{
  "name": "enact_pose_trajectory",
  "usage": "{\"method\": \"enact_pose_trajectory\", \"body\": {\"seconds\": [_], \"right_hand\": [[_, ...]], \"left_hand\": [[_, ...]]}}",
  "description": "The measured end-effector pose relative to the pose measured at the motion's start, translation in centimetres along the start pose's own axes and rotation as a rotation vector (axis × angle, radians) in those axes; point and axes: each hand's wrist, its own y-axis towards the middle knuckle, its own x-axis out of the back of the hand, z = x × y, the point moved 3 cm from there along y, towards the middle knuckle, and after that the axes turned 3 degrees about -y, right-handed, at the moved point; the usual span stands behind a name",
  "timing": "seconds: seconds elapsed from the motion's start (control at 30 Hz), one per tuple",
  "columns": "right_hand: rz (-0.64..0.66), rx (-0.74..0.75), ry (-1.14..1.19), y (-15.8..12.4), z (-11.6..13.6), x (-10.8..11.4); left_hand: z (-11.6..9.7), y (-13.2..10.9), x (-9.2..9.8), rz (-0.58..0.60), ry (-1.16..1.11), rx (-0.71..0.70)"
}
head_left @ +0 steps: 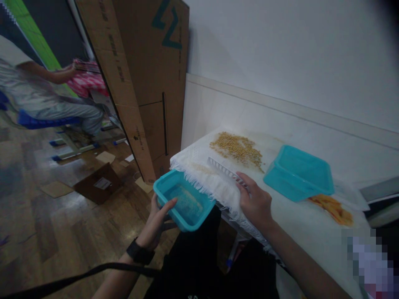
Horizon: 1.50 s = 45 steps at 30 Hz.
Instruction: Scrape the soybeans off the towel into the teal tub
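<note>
Below the front edge of the table, my left hand [159,220] grips a teal plastic tub [191,228], thumb over its rim. Some pale fine grains [187,197] lie on the tub's floor. My right hand [257,203] is closed on one end of a white slotted plastic strip [223,169], which rests on or just over the fringed white cloth [215,193]. Left of the strip, a thin patch of pale grains [202,168] lies near the cloth's edge, above the tub. Farther back is a spread pile of yellow beans [238,147].
Another teal tub [301,172] stands at the table's right, beside an orange cloth [335,209] and a clear plastic piece [349,193]. A tall cardboard box [149,74] stands left of the table. An opened carton [98,182] lies on the floor. A seated person [40,91] is far left.
</note>
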Motion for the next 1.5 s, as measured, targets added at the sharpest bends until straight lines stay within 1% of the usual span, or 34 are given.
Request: {"method": "enact_pose_trajectory", "body": {"seconds": [0.1,0.23,0.37,0.57,0.77,0.9,0.97,1.0,1.1,1.17,1.27,1.37,1.43,1.5], "right_hand": [[-0.004,0.065,0.027,0.1,1.1,0.3],[0.001,0.112,0.05,0.0,2.2,0.5],[0.023,0.146,0.089,-0.9,3.1,0.9],[0.086,0.194,0.083,-2.8,4.8,1.9],[0.136,0.245,0.203,-3.3,5.7,2.6],[0.173,0.241,0.196,-3.7,5.7,2.7],[0.15,0.199,0.175,-3.6,5.7,2.6],[0.112,0.166,0.165,-3.3,5.6,2.4],[-0.025,0.036,0.126,-1.6,4.7,1.2],[-0.061,-0.048,0.106,0.0,3.6,-0.4],[0.003,-0.138,0.126,2.4,1.8,-3.5],[0.079,-0.128,0.172,3.7,1.1,-6.2],[0.109,-0.101,0.175,3.8,1.3,-7.3],[0.131,-0.069,0.161,3.7,1.8,-7.8]], "left_hand": [[-0.1,-0.1,-0.3,0.007,-0.007,-0.004],[0.1,0.1,-0.4,-0.011,-0.004,-0.003],[0.3,0.4,-0.3,0.009,-0.009,-0.012],[0.4,0.4,-0.3,0.031,-0.023,-0.027],[0.3,0.3,-0.3,0.025,-0.023,-0.035],[0.3,0.3,-0.3,0.025,-0.011,-0.027],[0.3,0.2,-0.2,0.026,-0.007,-0.033],[0.2,0.3,-0.1,0.029,-0.007,-0.038],[0.1,0.4,0.2,0.023,-0.012,-0.043],[0.0,0.6,0.5,0.0,-0.012,-0.042],[-0.1,1.0,0.8,-0.023,-0.011,-0.048],[-0.2,1.4,0.8,-0.023,-0.004,-0.049],[-0.2,1.4,0.7,-0.026,-0.012,-0.044],[-0.3,1.4,0.6,-0.026,-0.026,-0.047]]}}
